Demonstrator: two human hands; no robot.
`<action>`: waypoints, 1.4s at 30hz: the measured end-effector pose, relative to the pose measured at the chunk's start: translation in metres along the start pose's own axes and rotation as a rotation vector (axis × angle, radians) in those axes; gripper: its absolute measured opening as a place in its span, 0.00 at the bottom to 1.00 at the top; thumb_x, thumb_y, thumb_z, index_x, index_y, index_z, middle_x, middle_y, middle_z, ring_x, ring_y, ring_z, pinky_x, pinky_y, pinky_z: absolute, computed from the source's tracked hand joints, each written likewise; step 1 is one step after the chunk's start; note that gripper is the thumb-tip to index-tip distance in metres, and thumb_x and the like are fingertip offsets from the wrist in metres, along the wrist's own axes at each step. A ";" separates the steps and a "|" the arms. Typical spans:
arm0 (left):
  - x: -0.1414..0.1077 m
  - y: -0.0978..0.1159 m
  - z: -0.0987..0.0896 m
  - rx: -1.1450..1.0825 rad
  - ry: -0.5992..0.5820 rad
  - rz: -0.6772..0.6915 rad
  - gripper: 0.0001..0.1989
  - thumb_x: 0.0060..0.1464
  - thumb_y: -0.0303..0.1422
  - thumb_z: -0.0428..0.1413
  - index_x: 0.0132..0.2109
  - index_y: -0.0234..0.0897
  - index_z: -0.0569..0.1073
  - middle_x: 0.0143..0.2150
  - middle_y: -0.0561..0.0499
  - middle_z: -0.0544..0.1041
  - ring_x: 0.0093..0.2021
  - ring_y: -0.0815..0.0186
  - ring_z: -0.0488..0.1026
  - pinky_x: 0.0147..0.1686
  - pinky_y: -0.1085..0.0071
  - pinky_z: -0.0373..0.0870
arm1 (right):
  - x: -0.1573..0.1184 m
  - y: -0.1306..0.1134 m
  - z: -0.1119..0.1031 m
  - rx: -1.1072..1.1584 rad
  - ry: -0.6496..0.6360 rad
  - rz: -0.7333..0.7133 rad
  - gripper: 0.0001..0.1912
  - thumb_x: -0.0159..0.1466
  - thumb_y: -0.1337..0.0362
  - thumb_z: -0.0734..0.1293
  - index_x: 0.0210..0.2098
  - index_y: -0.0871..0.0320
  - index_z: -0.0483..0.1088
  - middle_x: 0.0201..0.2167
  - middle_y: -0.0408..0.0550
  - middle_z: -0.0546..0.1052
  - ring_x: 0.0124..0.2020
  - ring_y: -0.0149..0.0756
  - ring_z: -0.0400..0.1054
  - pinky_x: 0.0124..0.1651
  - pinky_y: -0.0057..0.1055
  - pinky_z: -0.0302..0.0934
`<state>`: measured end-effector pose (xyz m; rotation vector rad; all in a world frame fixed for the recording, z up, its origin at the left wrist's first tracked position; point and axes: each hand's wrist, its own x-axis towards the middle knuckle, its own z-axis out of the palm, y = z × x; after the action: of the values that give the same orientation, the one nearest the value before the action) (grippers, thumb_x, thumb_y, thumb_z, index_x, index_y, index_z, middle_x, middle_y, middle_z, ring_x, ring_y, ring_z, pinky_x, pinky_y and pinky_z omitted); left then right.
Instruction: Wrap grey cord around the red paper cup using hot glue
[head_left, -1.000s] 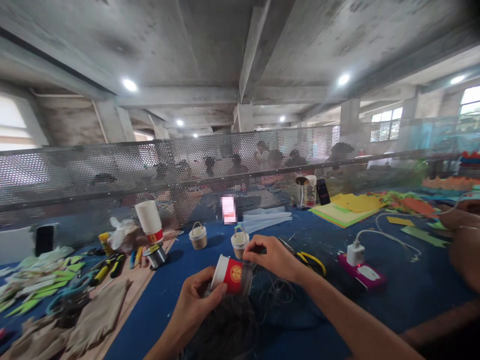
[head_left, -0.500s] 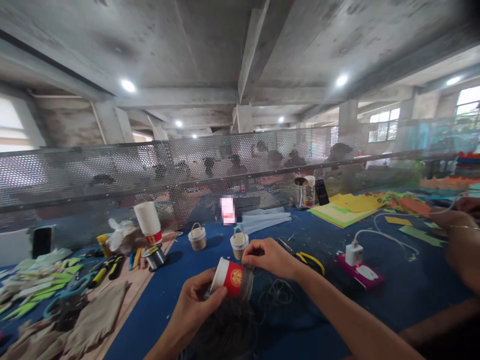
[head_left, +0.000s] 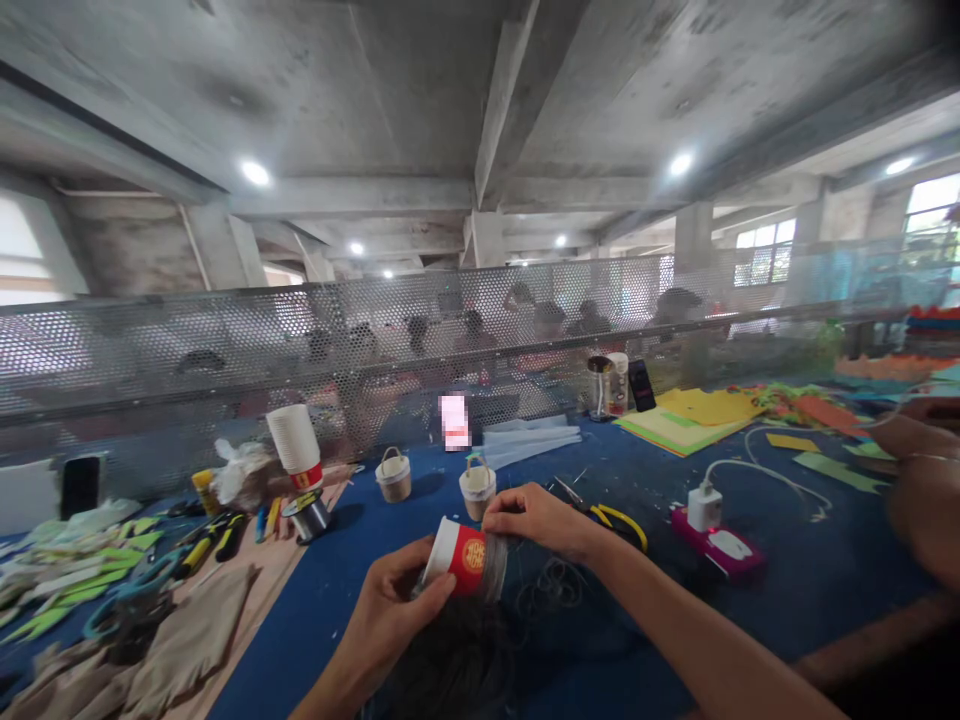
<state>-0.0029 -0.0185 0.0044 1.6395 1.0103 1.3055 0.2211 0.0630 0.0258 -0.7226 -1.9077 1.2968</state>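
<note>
My left hand (head_left: 401, 600) is wrapped round a red and white paper cup (head_left: 466, 558), which lies tilted on its side. Thin grey thread (head_left: 493, 570) circles the cup's right end. At that end, the thumb and fingertips of my right hand (head_left: 529, 522) are pinched together; what they hold, if anything, is too fine to make out. Loose thread (head_left: 553, 592) lies in a tangle on the blue table below my right wrist. Just beyond the cup stand two small tan and white buckets with handles, a nearer one (head_left: 478, 492) and a left one (head_left: 394, 477).
Yellow-handled pliers (head_left: 619, 522) lie right of my right hand. A white charger (head_left: 705, 505) sits on a magenta box. To the left are a wire spool (head_left: 307, 515), stacked paper cups (head_left: 292, 440) and grey gloves (head_left: 199, 630). Another person's arm (head_left: 922, 490) reaches in at right.
Hardly anything differs. My right hand has shifted very slightly down and left at the cup's end, and my left hand keeps its hold.
</note>
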 end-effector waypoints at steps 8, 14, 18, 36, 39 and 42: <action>0.007 0.002 -0.001 0.110 0.132 0.040 0.12 0.50 0.38 0.63 0.39 0.35 0.82 0.36 0.47 0.81 0.37 0.58 0.73 0.38 0.70 0.69 | -0.007 0.005 -0.001 0.254 -0.175 0.061 0.30 0.59 0.41 0.67 0.49 0.58 0.73 0.41 0.51 0.78 0.44 0.43 0.73 0.49 0.39 0.65; 0.012 0.007 -0.002 -0.038 0.119 -0.043 0.20 0.46 0.41 0.65 0.45 0.34 0.81 0.36 0.46 0.82 0.36 0.57 0.76 0.37 0.69 0.71 | -0.006 0.007 0.006 0.063 -0.084 -0.080 0.32 0.53 0.55 0.77 0.54 0.59 0.68 0.47 0.51 0.76 0.48 0.44 0.71 0.52 0.38 0.64; 0.015 0.010 0.001 -0.217 0.120 -0.160 0.21 0.43 0.42 0.67 0.43 0.33 0.81 0.33 0.46 0.83 0.31 0.60 0.76 0.32 0.70 0.71 | -0.011 0.003 0.011 -0.119 -0.023 -0.176 0.34 0.52 0.60 0.77 0.57 0.56 0.66 0.49 0.49 0.75 0.46 0.41 0.71 0.51 0.36 0.65; 0.014 0.004 0.005 -0.436 0.123 -0.337 0.13 0.50 0.38 0.65 0.37 0.31 0.80 0.31 0.44 0.83 0.28 0.63 0.77 0.32 0.71 0.71 | -0.012 0.014 0.024 -0.374 0.118 -0.306 0.39 0.52 0.64 0.76 0.60 0.54 0.61 0.55 0.51 0.70 0.53 0.42 0.67 0.57 0.37 0.61; 0.014 0.006 0.005 -0.456 0.099 -0.366 0.13 0.52 0.39 0.64 0.36 0.31 0.80 0.30 0.44 0.83 0.28 0.62 0.78 0.32 0.71 0.71 | -0.012 0.014 0.025 -0.396 0.131 -0.310 0.37 0.53 0.63 0.75 0.60 0.55 0.61 0.55 0.53 0.71 0.52 0.43 0.68 0.56 0.38 0.61; 0.014 0.007 0.004 -0.468 0.073 -0.378 0.14 0.53 0.40 0.62 0.37 0.31 0.80 0.31 0.45 0.83 0.29 0.62 0.77 0.32 0.71 0.71 | -0.013 0.011 0.023 -0.380 0.115 -0.290 0.37 0.54 0.61 0.75 0.60 0.56 0.62 0.56 0.53 0.71 0.53 0.43 0.68 0.57 0.38 0.61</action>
<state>0.0044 -0.0087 0.0151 1.0011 0.9156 1.2317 0.2111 0.0442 0.0063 -0.6574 -2.0948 0.7094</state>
